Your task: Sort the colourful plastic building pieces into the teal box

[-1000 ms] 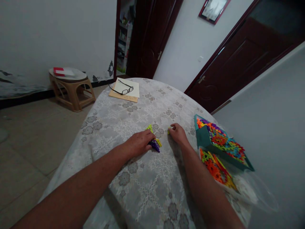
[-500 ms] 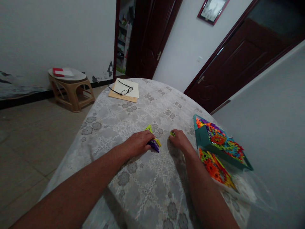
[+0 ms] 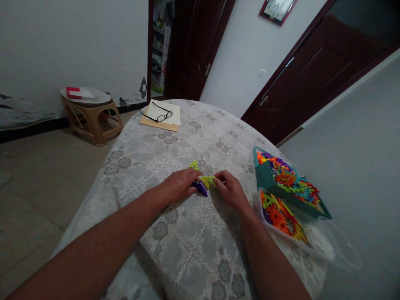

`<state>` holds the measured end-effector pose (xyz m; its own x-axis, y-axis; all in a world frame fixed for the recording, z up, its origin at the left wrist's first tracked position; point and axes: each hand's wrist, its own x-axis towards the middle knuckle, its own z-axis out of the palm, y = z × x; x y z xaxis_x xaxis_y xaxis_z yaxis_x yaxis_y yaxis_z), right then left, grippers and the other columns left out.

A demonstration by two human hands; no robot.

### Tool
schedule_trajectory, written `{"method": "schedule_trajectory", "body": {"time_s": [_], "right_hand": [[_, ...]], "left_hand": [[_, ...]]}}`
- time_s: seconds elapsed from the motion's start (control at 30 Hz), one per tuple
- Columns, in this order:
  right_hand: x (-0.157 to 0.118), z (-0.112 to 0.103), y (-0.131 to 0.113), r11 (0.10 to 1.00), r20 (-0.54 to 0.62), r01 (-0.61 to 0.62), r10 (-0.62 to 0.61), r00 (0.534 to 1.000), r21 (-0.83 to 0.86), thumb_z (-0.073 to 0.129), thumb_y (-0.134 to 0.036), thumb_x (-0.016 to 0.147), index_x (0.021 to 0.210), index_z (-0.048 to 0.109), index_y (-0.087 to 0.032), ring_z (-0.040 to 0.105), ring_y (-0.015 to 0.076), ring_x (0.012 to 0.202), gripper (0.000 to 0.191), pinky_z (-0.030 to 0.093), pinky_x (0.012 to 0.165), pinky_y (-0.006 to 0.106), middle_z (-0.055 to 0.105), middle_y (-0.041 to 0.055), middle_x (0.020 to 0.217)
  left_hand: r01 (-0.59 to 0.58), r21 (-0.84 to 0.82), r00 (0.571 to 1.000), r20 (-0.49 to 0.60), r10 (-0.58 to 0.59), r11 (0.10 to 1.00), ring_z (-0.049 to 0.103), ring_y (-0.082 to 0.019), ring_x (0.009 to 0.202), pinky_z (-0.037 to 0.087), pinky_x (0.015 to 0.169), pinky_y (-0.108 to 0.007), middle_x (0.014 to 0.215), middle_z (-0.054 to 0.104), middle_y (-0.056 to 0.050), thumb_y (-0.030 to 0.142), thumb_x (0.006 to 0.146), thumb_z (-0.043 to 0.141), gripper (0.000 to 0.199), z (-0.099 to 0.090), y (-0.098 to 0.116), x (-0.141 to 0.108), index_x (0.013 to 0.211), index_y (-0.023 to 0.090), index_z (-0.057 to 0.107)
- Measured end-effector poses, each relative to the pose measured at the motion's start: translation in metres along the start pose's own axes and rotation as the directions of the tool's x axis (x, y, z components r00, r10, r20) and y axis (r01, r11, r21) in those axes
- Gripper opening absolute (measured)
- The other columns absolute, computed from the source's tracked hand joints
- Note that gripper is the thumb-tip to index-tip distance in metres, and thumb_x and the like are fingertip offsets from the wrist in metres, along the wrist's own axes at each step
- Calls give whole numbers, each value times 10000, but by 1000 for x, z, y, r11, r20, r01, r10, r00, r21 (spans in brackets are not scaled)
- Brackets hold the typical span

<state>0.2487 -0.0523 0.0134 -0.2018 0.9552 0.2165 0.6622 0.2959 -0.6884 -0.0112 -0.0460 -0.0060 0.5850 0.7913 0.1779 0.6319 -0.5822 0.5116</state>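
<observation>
Near the middle of the table lies a joined plastic piece [image 3: 201,187], purple at the bottom with yellow-green parts above and to the right. My left hand [image 3: 181,184] is closed on its left side, fingers over the top, hiding part of it. A yellow-green tip sticks out above those fingers. From the right, my right hand [image 3: 228,187] pinches a small yellow-green piece [image 3: 211,180], whose left end meets the yellow part of the joined piece. Whether the two are linked cannot be made out.
A green box [image 3: 265,182] of colourful plastic pieces stands at the table's right, with a clear tub [image 3: 284,236] of more pieces before it. Glasses [image 3: 161,118] rest on papers [image 3: 175,114] at the far left. A stool [image 3: 99,121] stands beyond the table.
My right hand has moved left with the small yellow-green piece, bringing it against the joined piece. My left hand keeps its hold. The view has shifted slightly.
</observation>
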Motion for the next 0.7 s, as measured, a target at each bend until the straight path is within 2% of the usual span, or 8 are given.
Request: {"method": "schedule_trajectory", "body": {"time_s": [0.1, 0.23, 0.37, 0.5, 0.7], "right_hand": [[-3, 15, -8, 997, 22, 81, -81, 996, -8, 601, -377, 993, 1000, 704, -223, 650, 202, 854, 186, 491, 787, 315, 720, 33, 944], [-5, 21, -11, 992, 42, 122, -123, 991, 37, 591, -359, 1007, 1019, 721, -233, 669, 208, 890, 182, 509, 810, 315, 735, 38, 980], [-4, 22, -6, 992, 49, 89, -94, 994, 86, 568, -333, 1005, 1060, 735, -235, 683, 218, 926, 201, 518, 842, 322, 750, 34, 1009], [0, 25, 0, 990, 40, 38, -44, 998, 137, 554, -321, 990, 1062, 739, -230, 678, 217, 930, 219, 513, 873, 328, 753, 20, 997], [15, 23, -1, 988, 166, 29, -54, 985, 152, 572, -317, 968, 1082, 752, -230, 691, 224, 978, 231, 519, 906, 347, 764, 28, 1031]], "left_hand": [[3, -9, 1000, 0, -3, 1000, 582, -286, 1407, 471, 1178, -418, 1497, 614, -135, 227, 945, 686, 578, -3, 3, -2, 1495, 221, 509], [-23, -22, 1000, -16, 22, 999, 585, -283, 1402, 479, 1174, -414, 1487, 614, -128, 218, 930, 693, 565, -2, 3, -1, 1470, 230, 528], [-22, -4, 1000, -19, 22, 1000, 587, -291, 1403, 464, 1191, -437, 1487, 629, -113, 215, 917, 715, 560, -1, 3, 0, 1448, 247, 537], [-25, -1, 1000, -6, 25, 1000, 634, -271, 1311, 507, 1112, -397, 1396, 665, -89, 212, 920, 708, 448, -5, 6, 0, 1349, 245, 584], [-24, 31, 998, 66, 22, 999, 640, -269, 1250, 521, 1051, -382, 1328, 657, -80, 257, 924, 702, 389, -12, 10, 1, 1297, 236, 593]]}}
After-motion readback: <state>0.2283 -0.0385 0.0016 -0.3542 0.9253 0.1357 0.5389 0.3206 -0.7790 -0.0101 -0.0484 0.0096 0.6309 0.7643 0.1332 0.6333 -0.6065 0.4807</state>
